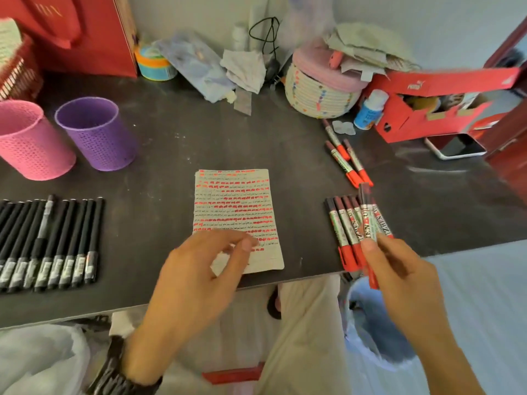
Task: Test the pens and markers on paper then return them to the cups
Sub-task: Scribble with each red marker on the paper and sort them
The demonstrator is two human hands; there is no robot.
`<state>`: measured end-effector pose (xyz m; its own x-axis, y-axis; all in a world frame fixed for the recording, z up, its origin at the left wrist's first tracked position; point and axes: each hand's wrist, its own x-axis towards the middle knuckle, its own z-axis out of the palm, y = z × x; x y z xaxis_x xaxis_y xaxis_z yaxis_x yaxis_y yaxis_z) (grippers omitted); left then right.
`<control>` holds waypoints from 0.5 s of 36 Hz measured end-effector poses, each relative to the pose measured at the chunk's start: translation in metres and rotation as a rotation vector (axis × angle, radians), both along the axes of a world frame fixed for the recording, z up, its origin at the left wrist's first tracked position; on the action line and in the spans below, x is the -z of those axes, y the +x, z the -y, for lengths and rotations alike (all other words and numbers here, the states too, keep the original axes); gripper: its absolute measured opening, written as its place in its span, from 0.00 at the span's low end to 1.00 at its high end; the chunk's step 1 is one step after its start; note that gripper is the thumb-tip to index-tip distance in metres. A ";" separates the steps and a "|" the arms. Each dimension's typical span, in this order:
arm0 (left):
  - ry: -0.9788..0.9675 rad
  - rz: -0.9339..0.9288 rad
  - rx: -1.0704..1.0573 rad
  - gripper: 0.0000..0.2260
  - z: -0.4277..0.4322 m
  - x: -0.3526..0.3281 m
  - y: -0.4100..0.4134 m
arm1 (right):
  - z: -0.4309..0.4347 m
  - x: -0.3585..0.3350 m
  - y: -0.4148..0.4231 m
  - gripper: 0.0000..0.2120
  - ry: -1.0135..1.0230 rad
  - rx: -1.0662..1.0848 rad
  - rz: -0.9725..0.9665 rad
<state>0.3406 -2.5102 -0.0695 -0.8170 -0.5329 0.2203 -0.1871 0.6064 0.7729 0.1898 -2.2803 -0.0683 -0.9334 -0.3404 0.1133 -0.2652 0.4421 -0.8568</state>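
Near right, over surface (171, 138) edge: red marker (370, 220) held capped in right grip (399, 275); left grip (199, 269) loosely curled, empty, above paper (233, 201). Testing step judged current; uncapping required next.

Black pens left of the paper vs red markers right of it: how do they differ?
The black pens are slim and dark; the red markers are thicker, with silver labels and red ends. The pen row holds many more than the marker row. Both lie side by side on the table.
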 end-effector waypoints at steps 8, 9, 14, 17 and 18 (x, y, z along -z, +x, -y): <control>-0.419 0.460 -0.093 0.26 0.078 0.028 -0.025 | -0.043 -0.003 -0.095 0.07 0.353 0.202 -0.106; -0.408 0.509 -0.080 0.27 0.082 0.036 -0.024 | -0.047 0.000 -0.104 0.08 0.402 0.208 -0.094; -0.386 0.570 -0.051 0.28 0.087 0.057 -0.023 | -0.054 0.017 -0.128 0.11 0.559 0.175 -0.012; -0.387 0.554 -0.048 0.27 0.087 0.056 -0.022 | -0.051 0.023 -0.129 0.11 0.599 0.141 -0.003; -0.387 0.552 -0.051 0.27 0.087 0.056 -0.022 | -0.049 0.024 -0.129 0.10 0.603 0.137 -0.010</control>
